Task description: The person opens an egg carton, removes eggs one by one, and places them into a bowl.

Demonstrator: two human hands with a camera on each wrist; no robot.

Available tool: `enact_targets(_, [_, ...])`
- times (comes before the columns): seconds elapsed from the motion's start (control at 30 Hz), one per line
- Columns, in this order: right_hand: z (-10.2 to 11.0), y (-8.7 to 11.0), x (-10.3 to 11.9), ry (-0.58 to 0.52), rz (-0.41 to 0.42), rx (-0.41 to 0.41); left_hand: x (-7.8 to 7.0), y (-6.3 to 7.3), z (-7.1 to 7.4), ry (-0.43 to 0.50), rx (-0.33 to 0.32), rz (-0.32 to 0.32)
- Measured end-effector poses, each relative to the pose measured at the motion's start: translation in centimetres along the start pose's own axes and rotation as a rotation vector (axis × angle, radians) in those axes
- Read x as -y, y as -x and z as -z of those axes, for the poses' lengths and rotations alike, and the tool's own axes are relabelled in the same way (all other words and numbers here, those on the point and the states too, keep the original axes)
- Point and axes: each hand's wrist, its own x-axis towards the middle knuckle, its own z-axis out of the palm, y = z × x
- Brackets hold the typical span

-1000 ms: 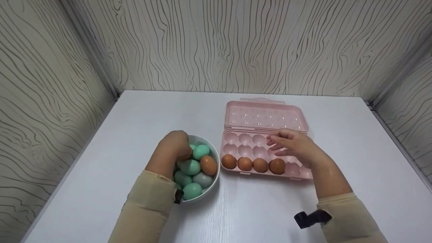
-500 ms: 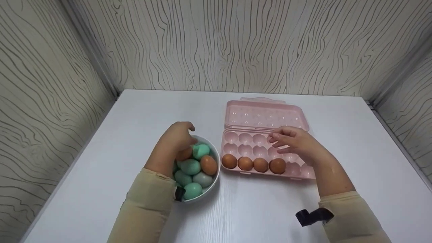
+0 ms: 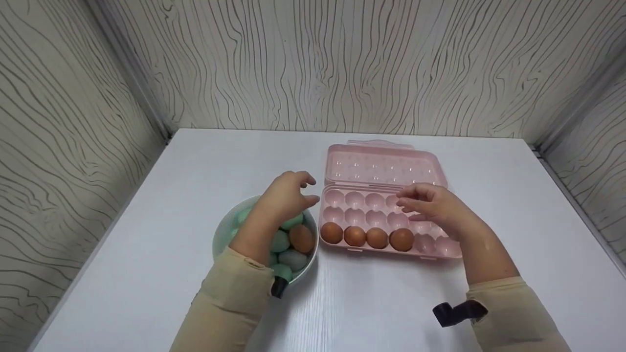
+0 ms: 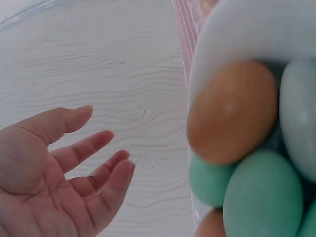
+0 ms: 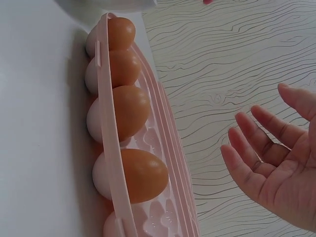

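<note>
My left hand (image 3: 286, 195) hovers over the far right rim of a round white bowl (image 3: 221, 232), thumb and fingers apart. Nothing lies in its palm in the left wrist view. Green and bluish-grey eggs fill the bowl, along with a brown egg (image 4: 234, 113); my forearm covers part of them in the head view. To the right lies a pink egg carton (image 3: 386, 166), lid folded back. Several brown eggs (image 3: 355, 236) sit in its front row from the left end. My right hand (image 3: 435, 205), fingers loosely bent and holding nothing, hangs above the carton's right half.
All of this stands on a white table (image 3: 371, 303). A wood-grain patterned panel (image 3: 342, 68) rises behind it, and similar panels flank both sides. The bowl's right side is close against the carton's left edge.
My left hand was down among the eggs by a brown one; its fingers have spread, and it has risen and moved right, away from that egg. My right hand has shifted slightly right.
</note>
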Motion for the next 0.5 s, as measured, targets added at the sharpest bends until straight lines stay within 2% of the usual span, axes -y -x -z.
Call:
enact_targets(0.2, [0.1, 0.0, -1.0, 0.034, 0.033, -0.014, -1.0, 0.0, -1.7, 0.053, 0.005, -0.08])
enact_targets(0.5, [-0.3, 0.3, -2.2, 0.281, 0.02, -0.065, -2.0, -0.2, -4.3, 0.129, 0.008, -0.119])
